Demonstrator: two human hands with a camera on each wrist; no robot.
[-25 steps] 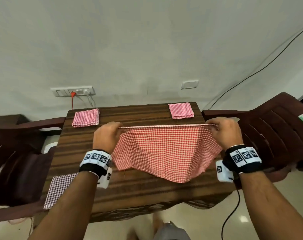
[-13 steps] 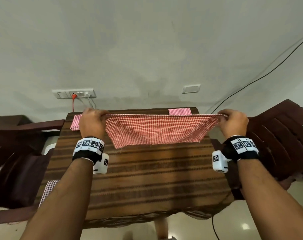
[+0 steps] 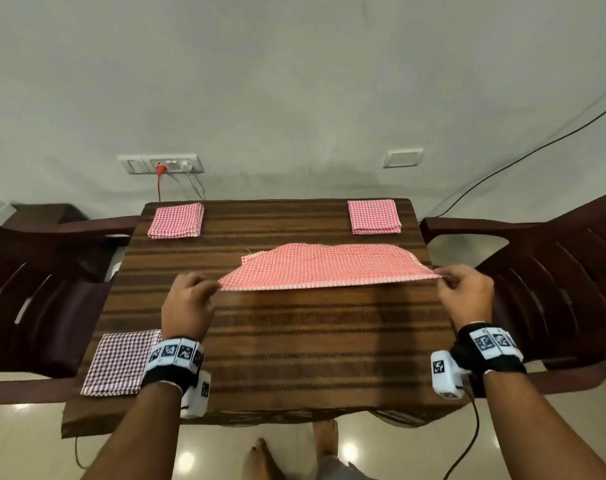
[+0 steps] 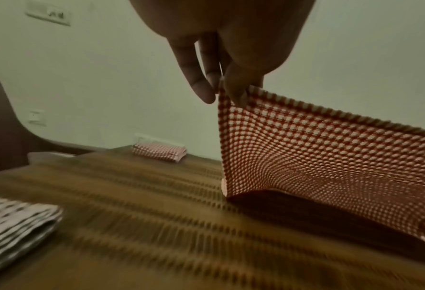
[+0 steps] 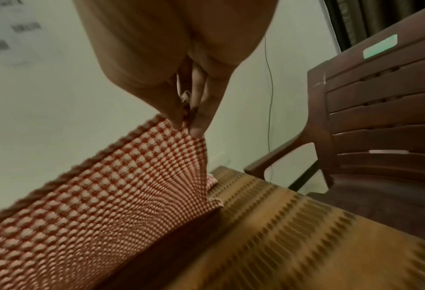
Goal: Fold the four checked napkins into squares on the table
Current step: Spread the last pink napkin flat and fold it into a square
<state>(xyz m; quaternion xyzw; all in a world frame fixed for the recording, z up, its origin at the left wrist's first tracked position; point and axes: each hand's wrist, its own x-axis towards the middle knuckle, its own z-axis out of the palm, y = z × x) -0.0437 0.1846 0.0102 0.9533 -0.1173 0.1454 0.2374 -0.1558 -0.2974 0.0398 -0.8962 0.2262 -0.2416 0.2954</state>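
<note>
Hidden or unclear: both wrist views are smeared by motion blur; the far part of the red-and-white checked cloth napkin point(image 3: 329, 268) hides the table behind it in those views, and its far left corner is cut off in the right wrist view.
Napkin in work: its far edge lies on the brown striped tablecloth point(image 3: 294, 348), right of centre, while the near edge is lifted and stretched taut between the two hands.
Left hand point(image 3: 187, 306): thumb and fingers point(image 4: 199, 86) pinch the near left corner — the cloth hangs down from the fingertips to the table.
Right hand point(image 3: 466, 294): thumb and fingers point(image 5: 201, 121) pinch the near right corner, knuckles up, wrist above the table's right edge.
Arms: both forearms reach forward, well apart, each with a black wrist band.
Other napkins: one folded red checked square point(image 3: 175, 220) at the far left corner, one folded red checked square point(image 3: 374, 216) at the far right, and a folded dark checked square point(image 3: 119, 362) at the near left, partly hidden by the left wrist.
Surroundings: dark brown plastic chairs point(image 3: 554, 282) stand on both sides.
</note>
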